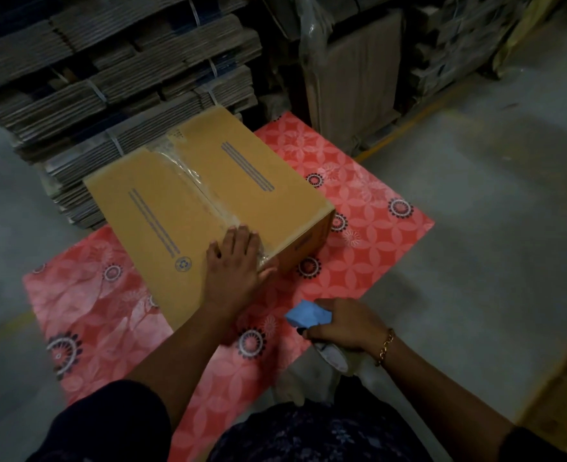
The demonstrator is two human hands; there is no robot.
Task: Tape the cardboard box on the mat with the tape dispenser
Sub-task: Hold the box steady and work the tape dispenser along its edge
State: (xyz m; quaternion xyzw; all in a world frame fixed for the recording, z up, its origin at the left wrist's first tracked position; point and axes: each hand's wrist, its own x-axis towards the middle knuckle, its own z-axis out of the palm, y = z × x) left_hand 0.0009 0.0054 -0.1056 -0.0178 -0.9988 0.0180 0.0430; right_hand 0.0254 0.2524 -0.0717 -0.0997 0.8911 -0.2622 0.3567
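A brown cardboard box (188, 195) sits closed on a red patterned mat (369, 208). Clear tape (195, 181) runs along the seam between its top flaps, wrinkled near the far end. My left hand (235, 261) lies flat with fingers spread on the box's near corner, pressing on the end of the tape where it folds over the edge. My right hand (345, 323) hovers above the mat to the right of the box and grips a blue tape dispenser (307, 315), whose white lower part shows under the hand.
Strapped stacks of flattened cardboard (115, 71) stand just behind the box. More wrapped cardboard bundles (352, 78) are at the back right. Grey concrete floor (492, 211) surrounds the mat. My knees are at the bottom edge.
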